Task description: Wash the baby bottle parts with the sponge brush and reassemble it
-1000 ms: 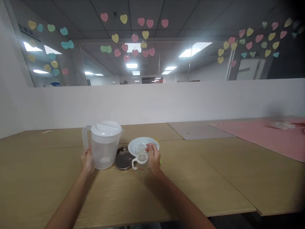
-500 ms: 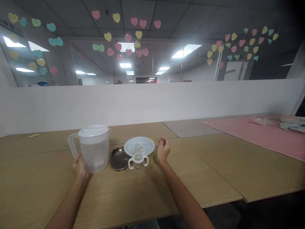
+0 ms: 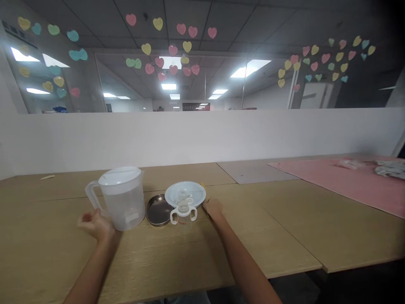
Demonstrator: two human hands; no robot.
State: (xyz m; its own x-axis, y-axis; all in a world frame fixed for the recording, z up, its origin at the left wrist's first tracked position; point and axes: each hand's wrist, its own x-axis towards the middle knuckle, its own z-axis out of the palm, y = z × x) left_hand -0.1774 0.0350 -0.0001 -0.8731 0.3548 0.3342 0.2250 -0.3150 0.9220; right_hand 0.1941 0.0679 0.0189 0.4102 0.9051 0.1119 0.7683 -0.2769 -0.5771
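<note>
A translucent plastic jug [image 3: 125,200] with a white lid stands on the table at left, its handle facing left. Beside its lower left side is my left hand [image 3: 98,224], off the handle, with loosely bent fingers that are partly blurred. My right hand [image 3: 214,207] is closed over a thin yellow-green stick, right of a white plate [image 3: 169,197]. Only the stick's yellow tip [image 3: 203,184] shows beyond the plate's rim. In front of the plate stands a clear bottle [image 3: 183,207] with a white two-handled holder [image 3: 174,216]. A round metal dish [image 3: 158,210] lies between jug and bottle.
A pink cloth [image 3: 341,181] covers the right of the table, with a crumpled clear plastic item and a pale bundle [image 3: 390,169] on it. A grey sheet [image 3: 253,171] lies at the back. Behind rises a white wall [image 3: 202,135] below a window with heart stickers.
My left hand has come away from the jug's handle toward the left, and the jug has shifted slightly left. My right hand has lowered onto the yellow-green stick beside the plate.
</note>
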